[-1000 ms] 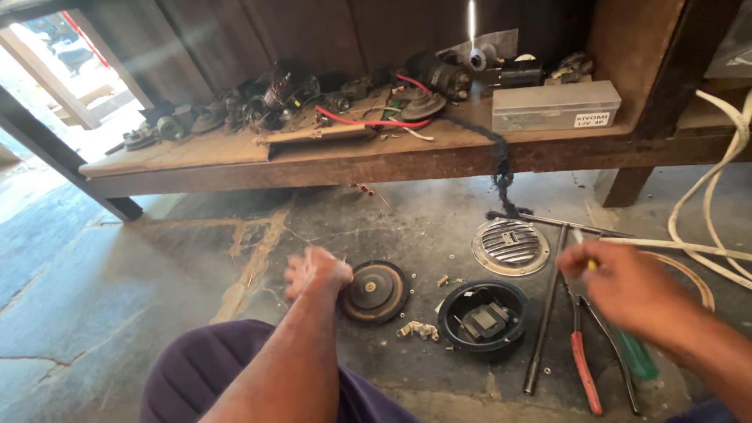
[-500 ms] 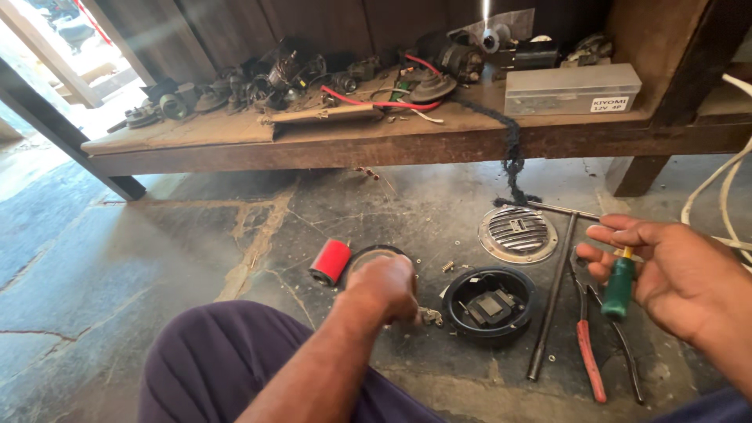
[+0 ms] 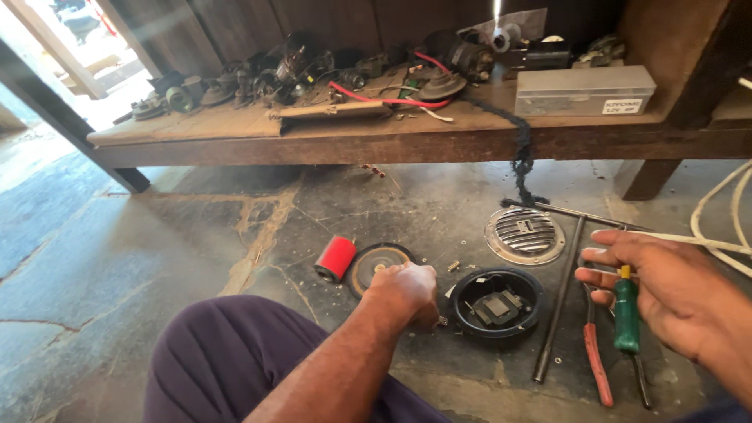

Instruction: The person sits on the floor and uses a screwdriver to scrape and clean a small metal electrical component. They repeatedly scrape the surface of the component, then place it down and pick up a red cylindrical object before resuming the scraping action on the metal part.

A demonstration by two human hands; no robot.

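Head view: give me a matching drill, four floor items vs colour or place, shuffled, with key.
Things:
1. cylinder
2. round grille cover
3. screwdriver
4. round housing

Descriptions:
A. black, open side up, beside the left hand
B. green handle, in the right hand
C. red, lying on its side
D. silvery metal, slotted, by the long rod

Pairs: 1-C, 2-D, 3-B, 4-A

Open stone floor [image 3: 117, 258] lay left of the red cylinder [image 3: 335, 258]. Rightward it was crowded: round disc [image 3: 376, 262], black housing [image 3: 497, 301], chrome grille [image 3: 524, 234], steel rod [image 3: 561, 294] and pliers [image 3: 597, 368] packed close under the shelf [image 3: 392, 141].
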